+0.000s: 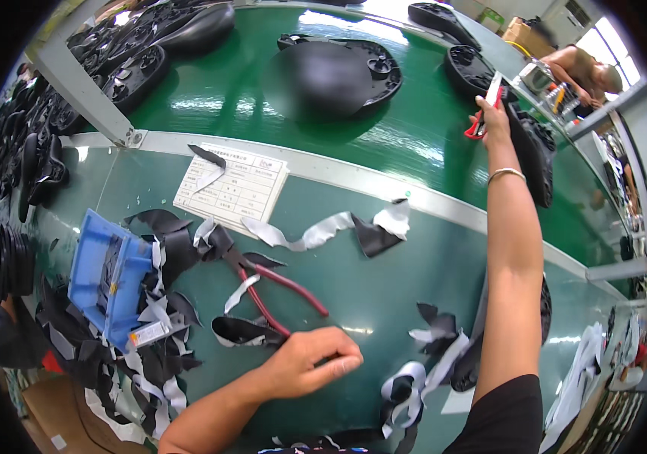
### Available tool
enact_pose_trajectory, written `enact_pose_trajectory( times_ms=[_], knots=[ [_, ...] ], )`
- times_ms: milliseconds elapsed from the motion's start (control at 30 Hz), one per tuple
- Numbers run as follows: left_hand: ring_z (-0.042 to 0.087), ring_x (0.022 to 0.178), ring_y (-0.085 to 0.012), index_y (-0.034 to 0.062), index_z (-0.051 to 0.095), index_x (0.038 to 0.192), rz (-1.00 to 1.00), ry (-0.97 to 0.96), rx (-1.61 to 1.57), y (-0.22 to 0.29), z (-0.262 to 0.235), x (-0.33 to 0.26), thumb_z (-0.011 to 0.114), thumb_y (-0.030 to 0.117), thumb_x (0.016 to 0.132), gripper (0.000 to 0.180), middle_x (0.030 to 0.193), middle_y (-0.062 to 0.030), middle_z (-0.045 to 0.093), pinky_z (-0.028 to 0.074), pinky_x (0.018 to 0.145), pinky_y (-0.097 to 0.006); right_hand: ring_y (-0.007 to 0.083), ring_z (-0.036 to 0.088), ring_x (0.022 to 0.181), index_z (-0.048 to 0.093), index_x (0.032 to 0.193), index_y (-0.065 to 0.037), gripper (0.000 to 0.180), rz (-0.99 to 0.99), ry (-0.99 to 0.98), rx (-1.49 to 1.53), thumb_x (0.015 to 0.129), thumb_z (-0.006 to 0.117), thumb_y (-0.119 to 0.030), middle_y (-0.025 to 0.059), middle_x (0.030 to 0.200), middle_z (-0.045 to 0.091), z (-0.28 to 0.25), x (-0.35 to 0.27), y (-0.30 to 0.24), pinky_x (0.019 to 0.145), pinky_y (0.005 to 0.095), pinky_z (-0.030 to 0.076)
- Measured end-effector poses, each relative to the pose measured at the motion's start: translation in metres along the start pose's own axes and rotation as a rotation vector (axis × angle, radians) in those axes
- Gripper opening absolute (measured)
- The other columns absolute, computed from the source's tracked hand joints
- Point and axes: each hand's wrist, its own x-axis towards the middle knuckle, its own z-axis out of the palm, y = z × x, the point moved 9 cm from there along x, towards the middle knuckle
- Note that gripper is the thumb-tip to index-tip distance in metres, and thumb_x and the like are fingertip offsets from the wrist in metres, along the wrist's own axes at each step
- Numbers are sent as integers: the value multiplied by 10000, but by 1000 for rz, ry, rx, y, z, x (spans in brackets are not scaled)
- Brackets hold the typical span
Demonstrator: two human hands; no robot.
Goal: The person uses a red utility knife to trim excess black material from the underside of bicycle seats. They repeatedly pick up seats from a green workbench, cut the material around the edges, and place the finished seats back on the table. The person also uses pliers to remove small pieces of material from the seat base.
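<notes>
My right hand reaches far out over the green conveyor and is closed round a utility knife with a red handle and a pale blade section pointing away. A black saddle lies beside that hand, underside partly showing. My left hand rests on the near worktable, fingers loosely curled, with nothing visible in it. Right by its knuckles are the red handles of pincers, lying among black and white offcuts. A looped black strip lies against the pincers' handle. Another black saddle is partly hidden behind my right forearm.
A blue plastic bin stands at left amid heaped scraps. A printed paper form lies by the metal rail. More saddles sit on the conveyor and pile up far left. Another person works at far right.
</notes>
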Motion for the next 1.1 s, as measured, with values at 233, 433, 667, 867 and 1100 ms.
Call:
enact_pose_trajectory(
  times_ms=[233, 433, 667, 867, 1100],
  knots=[
    [600, 738, -164, -12, 620, 882, 42, 9, 86, 5, 5, 11, 598, 96, 887, 110, 856, -92, 627, 483, 664, -290, 174, 607, 640, 575, 1121, -97, 437, -152, 53, -494, 712, 665, -220, 79, 805, 590, -16, 10, -10, 586, 312, 542],
    [557, 890, -144, 30, 511, 1177, 5, 145, -140, -9, -3, 7, 514, 233, 955, 301, 1135, -96, 526, 498, 681, -270, 187, 623, 578, 498, 1021, -61, 337, 299, -400, 67, 767, 671, -201, 60, 798, 546, 6, -188, -46, 510, 311, 534],
    [566, 1097, -244, 6, 401, 1324, -302, 148, -1057, -3, -1, -13, 504, 475, 921, 627, 1181, -162, 555, 476, 936, -406, 87, 571, 646, 542, 1102, -26, 389, 288, -793, -260, 792, 688, -211, 10, 763, 584, -81, -470, -72, 531, 232, 470],
    [612, 835, -135, 4, 479, 1211, -282, 222, -521, 3, -31, -62, 670, 287, 800, 534, 1019, -74, 582, 524, 729, -256, 93, 572, 616, 497, 1260, -67, 398, 83, -611, -204, 880, 611, -79, 50, 846, 631, -118, -556, -89, 522, 248, 479],
    [587, 834, -113, -16, 490, 1219, -370, 120, -96, 48, -19, -61, 607, 249, 798, 511, 1023, -88, 577, 501, 724, -234, 215, 549, 611, 470, 1336, -108, 572, -900, -761, -804, 789, 611, -19, 64, 792, 574, -87, -564, -144, 512, 344, 451]
  ],
)
